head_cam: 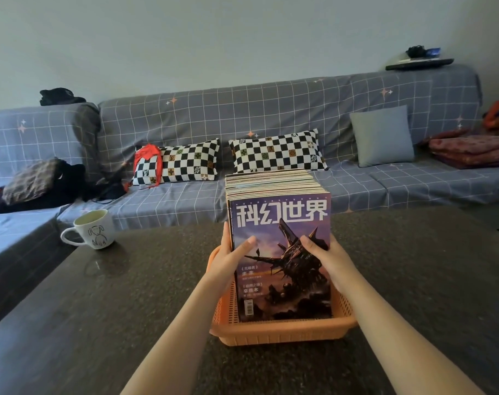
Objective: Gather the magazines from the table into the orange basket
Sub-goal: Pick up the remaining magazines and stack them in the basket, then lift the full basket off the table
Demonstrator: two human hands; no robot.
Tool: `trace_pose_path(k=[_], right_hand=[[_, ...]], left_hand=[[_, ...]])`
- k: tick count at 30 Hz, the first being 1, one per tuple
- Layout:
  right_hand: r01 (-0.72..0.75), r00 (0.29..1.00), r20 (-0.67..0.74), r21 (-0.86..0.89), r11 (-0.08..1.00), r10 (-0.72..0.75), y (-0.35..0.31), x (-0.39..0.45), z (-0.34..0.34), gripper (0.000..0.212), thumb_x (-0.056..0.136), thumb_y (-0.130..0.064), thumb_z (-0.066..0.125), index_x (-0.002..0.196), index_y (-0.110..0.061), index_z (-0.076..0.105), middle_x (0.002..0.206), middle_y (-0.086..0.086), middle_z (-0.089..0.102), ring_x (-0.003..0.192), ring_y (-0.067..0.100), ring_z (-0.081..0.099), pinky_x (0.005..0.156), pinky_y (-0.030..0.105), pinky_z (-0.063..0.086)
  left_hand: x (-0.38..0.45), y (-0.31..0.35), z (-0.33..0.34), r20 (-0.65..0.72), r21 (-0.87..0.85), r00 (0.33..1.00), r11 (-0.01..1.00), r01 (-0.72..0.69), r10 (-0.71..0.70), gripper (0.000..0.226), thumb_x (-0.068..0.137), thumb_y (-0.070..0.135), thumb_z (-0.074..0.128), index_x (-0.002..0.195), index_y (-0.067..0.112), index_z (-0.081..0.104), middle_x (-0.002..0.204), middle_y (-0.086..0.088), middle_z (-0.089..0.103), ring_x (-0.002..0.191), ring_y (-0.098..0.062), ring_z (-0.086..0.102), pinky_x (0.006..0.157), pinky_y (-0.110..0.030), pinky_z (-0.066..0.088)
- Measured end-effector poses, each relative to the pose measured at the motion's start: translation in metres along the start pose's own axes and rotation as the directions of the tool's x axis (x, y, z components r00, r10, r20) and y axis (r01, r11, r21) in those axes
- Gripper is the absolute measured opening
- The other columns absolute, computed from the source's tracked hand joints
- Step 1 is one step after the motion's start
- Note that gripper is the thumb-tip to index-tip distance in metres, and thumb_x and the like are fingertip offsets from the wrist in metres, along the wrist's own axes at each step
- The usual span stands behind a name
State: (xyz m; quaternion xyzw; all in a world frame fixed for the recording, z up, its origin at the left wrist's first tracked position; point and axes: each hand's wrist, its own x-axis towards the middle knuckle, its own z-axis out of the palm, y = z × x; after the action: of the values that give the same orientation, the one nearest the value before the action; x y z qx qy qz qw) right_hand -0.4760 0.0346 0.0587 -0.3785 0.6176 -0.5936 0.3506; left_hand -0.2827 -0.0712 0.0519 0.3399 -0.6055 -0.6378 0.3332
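Both hands, left hand (231, 260) and right hand (325, 258), clasp the upright stack of magazines (279, 223) standing in the orange basket (282, 332) on the table (100, 309); released unevenly, I reckon it topples backward.

Head view, down over table (100, 309)

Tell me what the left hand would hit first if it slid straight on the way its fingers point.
The left hand grips the stack of magazines already; its fingers point up and away, so past the stack probably the sofa, though depth is unclear.
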Motion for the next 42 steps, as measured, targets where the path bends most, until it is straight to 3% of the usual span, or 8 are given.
trace_pose_path(k=[5, 14, 19, 23, 26, 30, 33, 42], right_hand=[[0.050, 0.998, 0.031, -0.060, 0.997, -0.048, 0.006, 0.001, 0.003, 0.034, 0.066, -0.061, 0.070, 0.096, -0.059, 0.054, 0.110, -0.023, 0.059, 0.109, 0.008, 0.051, 0.095, 0.037, 0.037], [0.057, 0.998, 0.032, -0.134, 0.989, -0.053, 0.014, 0.008, 0.000, 0.039, 0.053, -0.079, 0.064, 0.089, -0.073, 0.049, 0.122, -0.015, 0.056, 0.122, 0.017, 0.048, 0.103, 0.050, 0.037], [0.053, 0.997, -0.036, -0.294, 0.954, -0.066, 0.009, -0.010, -0.002, 0.063, 0.078, -0.048, 0.068, 0.134, -0.037, 0.040, 0.134, -0.008, 0.051, 0.129, 0.021, 0.044, 0.102, 0.038, 0.037], [-0.015, 0.940, -0.296, -0.533, 0.846, -0.170, 0.022, -0.042, -0.017, 0.080, 0.084, -0.035, 0.066, 0.149, -0.016, 0.023, 0.152, 0.005, 0.033, 0.138, 0.026, 0.033, 0.109, 0.043, 0.032], [-0.240, 0.923, -0.373, -0.358, 0.902, 0.098, 0.039, -0.060, -0.028, 0.072, 0.088, -0.034, 0.062, 0.148, -0.014, 0.027, 0.149, 0.010, 0.037, 0.135, 0.029, 0.038, 0.108, 0.047, 0.034], [-0.407, 0.894, -0.167, 0.084, 0.909, 0.416, 0.058, -0.077, -0.031, 0.062, 0.089, -0.038, 0.058, 0.142, -0.017, 0.036, 0.133, 0.009, 0.052, 0.121, 0.027, 0.050, 0.105, 0.049, 0.039], [-0.368, 0.916, -0.074, 0.239, 0.899, 0.395, 0.068, -0.081, -0.034, 0.070, 0.086, -0.037, 0.061, 0.147, -0.021, 0.029, 0.142, 0.006, 0.044, 0.131, 0.025, 0.041, 0.111, 0.047, 0.031], [-0.264, 0.951, -0.083, 0.289, 0.920, 0.299, 0.089, -0.079, -0.041, 0.076, 0.080, -0.042, 0.064, 0.146, -0.027, 0.029, 0.144, 0.001, 0.043, 0.133, 0.021, 0.038, 0.114, 0.048, 0.025]], left_hand=[[0.011, -0.010, -0.003, 0.004, -0.166, 0.999, 0.986, 0.034, -0.034, 0.123, 0.051, 0.054, 0.086, 0.150, 0.043, 0.015, 0.144, -0.005, 0.051, 0.112, -0.037, 0.063, 0.078, -0.041, 0.059], [0.015, -0.015, -0.003, -0.021, -0.087, 1.000, 0.996, 0.000, -0.002, 0.117, 0.055, 0.059, 0.083, 0.150, 0.043, 0.017, 0.143, -0.002, 0.052, 0.113, -0.035, 0.063, 0.080, -0.041, 0.060], [-0.007, -0.014, -0.007, -0.154, 0.291, 0.988, 0.956, 0.037, 0.009, 0.117, 0.061, 0.074, 0.071, 0.152, 0.040, 0.007, 0.159, 0.000, 0.027, 0.139, -0.027, 0.039, 0.106, -0.052, 0.043], [-0.042, -0.024, -0.017, -0.329, 0.630, 0.942, 0.758, 0.166, 0.068, 0.098, 0.090, 0.046, 0.059, 0.154, 0.009, -0.005, 0.163, -0.008, -0.001, 0.150, -0.030, 0.002, 0.119, -0.056, 0.015], [-0.068, -0.029, -0.024, -0.385, 0.388, 0.907, 0.862, 0.327, -0.170, 0.075, 0.095, 0.030, 0.059, 0.153, 0.009, 0.017, 0.150, -0.012, 0.040, 0.133, -0.031, 0.045, 0.107, -0.048, 0.041], [-0.090, -0.039, -0.045, -0.079, -0.164, 0.918, 0.914, 0.372, -0.388, 0.043, 0.094, 0.006, 0.052, 0.134, 0.022, 0.047, 0.113, -0.016, 0.066, 0.091, -0.031, 0.065, 0.084, -0.058, 0.054], [-0.093, -0.046, -0.059, 0.073, -0.318, 0.931, 0.877, 0.361, -0.357, 0.051, 0.088, 0.011, 0.056, 0.136, 0.024, 0.049, 0.123, -0.022, 0.064, 0.097, -0.034, 0.063, 0.090, -0.065, 0.049], [-0.087, -0.053, -0.055, 0.126, -0.374, 0.937, 0.859, 0.349, -0.326, 0.053, 0.087, 0.013, 0.053, 0.139, 0.023, 0.046, 0.128, -0.021, 0.062, 0.106, -0.039, 0.061, 0.081, -0.058, 0.056]])
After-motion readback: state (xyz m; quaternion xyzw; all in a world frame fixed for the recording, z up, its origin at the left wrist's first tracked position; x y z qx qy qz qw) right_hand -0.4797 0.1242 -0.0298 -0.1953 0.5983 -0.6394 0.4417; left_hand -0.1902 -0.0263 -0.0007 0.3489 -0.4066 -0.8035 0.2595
